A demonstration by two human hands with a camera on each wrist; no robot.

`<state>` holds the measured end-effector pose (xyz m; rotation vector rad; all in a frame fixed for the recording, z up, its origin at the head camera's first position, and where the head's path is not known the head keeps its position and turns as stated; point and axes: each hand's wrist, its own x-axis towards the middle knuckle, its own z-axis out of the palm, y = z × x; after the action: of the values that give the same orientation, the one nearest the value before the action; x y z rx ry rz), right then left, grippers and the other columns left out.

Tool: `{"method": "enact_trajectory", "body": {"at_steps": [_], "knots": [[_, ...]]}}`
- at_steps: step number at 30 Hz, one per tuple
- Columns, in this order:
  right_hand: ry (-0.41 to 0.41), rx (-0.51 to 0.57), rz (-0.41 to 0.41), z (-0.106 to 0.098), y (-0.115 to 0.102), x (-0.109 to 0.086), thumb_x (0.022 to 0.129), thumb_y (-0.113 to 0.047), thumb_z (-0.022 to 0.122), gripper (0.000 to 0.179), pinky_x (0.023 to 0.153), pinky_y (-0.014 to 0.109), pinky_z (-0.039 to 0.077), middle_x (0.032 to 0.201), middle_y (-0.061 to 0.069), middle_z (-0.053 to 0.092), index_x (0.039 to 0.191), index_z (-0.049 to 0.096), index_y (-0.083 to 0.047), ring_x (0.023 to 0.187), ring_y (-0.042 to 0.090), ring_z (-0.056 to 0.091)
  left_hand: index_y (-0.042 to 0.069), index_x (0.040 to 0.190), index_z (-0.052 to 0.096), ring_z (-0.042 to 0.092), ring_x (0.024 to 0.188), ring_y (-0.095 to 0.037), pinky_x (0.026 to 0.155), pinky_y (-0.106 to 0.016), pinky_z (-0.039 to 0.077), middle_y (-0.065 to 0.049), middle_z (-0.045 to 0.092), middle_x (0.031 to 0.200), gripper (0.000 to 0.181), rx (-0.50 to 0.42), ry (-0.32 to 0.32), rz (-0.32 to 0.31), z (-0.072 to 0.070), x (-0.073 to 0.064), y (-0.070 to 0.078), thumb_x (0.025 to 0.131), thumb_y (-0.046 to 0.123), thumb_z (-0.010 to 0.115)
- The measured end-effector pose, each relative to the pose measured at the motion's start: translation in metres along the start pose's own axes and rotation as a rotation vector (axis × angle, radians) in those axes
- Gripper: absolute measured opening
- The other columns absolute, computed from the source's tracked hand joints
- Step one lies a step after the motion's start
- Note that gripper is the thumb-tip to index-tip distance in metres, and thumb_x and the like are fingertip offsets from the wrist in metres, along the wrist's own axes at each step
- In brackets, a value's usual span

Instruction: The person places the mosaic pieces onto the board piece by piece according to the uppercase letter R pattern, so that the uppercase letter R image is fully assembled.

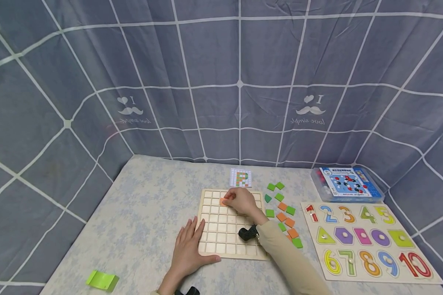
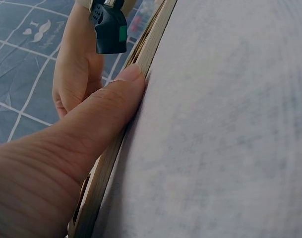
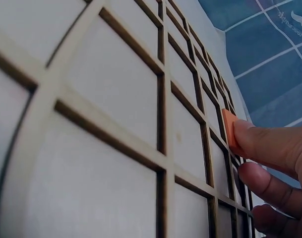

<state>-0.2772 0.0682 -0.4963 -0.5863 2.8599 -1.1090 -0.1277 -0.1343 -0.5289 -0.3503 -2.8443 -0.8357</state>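
Observation:
A wooden grid board (image 1: 211, 237) with raised dividers lies on the table in front of me. Between thumb and fingers, my right hand (image 1: 241, 200) pinches an orange square tile (image 3: 230, 130) over a cell near the board's far edge. Whether the tile sits fully down in the cell, I cannot tell. My left hand (image 1: 187, 252) lies spread at the board's near left corner, its thumb (image 2: 108, 106) against the near edge. Loose green tiles (image 1: 270, 213) and orange tiles (image 1: 282, 216) are scattered right of the board. Past its far edge lies a printed pattern card (image 1: 240, 178).
At the right lies a number and shape puzzle board (image 1: 332, 235), with a clear plastic box (image 1: 348, 184) behind it. A bright green block (image 1: 102, 281) stands at the near left. Grey gridded curtains (image 1: 214, 106) enclose the table (image 1: 140, 221).

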Motion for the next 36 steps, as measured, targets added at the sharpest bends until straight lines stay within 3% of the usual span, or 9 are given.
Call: {"method": "enact_trajectory", "body": {"at_steps": [10,22,29,36], "knots": [[-0.007,-0.057,0.003,-0.003,-0.004,0.000,0.085,-0.028,0.073,0.010,0.054,0.027,0.044,0.069,-0.011,0.061,0.083,0.075,-0.019,0.059,0.006,0.053,0.005,0.147,0.036,0.020,0.138,-0.038,0.109,-0.054,0.014,-0.022,0.028,0.149,0.115,-0.003,-0.010,-0.008,-0.001,0.001,0.001,0.060,0.071,0.074],[-0.017,0.027,-0.066,-0.003,0.003,-0.003,0.086,-0.020,0.073,0.013,0.058,0.027,0.047,0.077,-0.005,0.064,0.093,0.076,-0.010,0.064,0.008,0.055,0.005,0.147,0.036,0.020,0.138,-0.038,0.109,-0.054,0.014,-0.022,0.028,0.150,0.115,-0.004,-0.014,-0.012,-0.002,0.000,0.001,0.060,0.071,0.073],[0.024,0.055,-0.104,-0.006,0.010,-0.005,0.085,-0.020,0.074,0.012,0.059,0.027,0.047,0.074,-0.007,0.061,0.091,0.075,-0.009,0.064,0.007,0.054,0.005,0.147,0.035,0.019,0.139,-0.038,0.109,-0.055,0.014,-0.022,0.027,0.150,0.115,-0.016,-0.031,-0.025,-0.002,0.001,0.001,0.060,0.071,0.073],[0.106,0.091,-0.077,-0.023,0.014,-0.010,0.083,-0.018,0.075,0.014,0.059,0.029,0.046,0.078,-0.004,0.063,0.092,0.075,-0.007,0.065,0.009,0.054,0.005,0.147,0.035,0.018,0.139,-0.038,0.109,-0.055,0.013,-0.022,0.027,0.150,0.115,-0.012,-0.034,-0.030,-0.002,0.000,0.001,0.060,0.070,0.074]]}}
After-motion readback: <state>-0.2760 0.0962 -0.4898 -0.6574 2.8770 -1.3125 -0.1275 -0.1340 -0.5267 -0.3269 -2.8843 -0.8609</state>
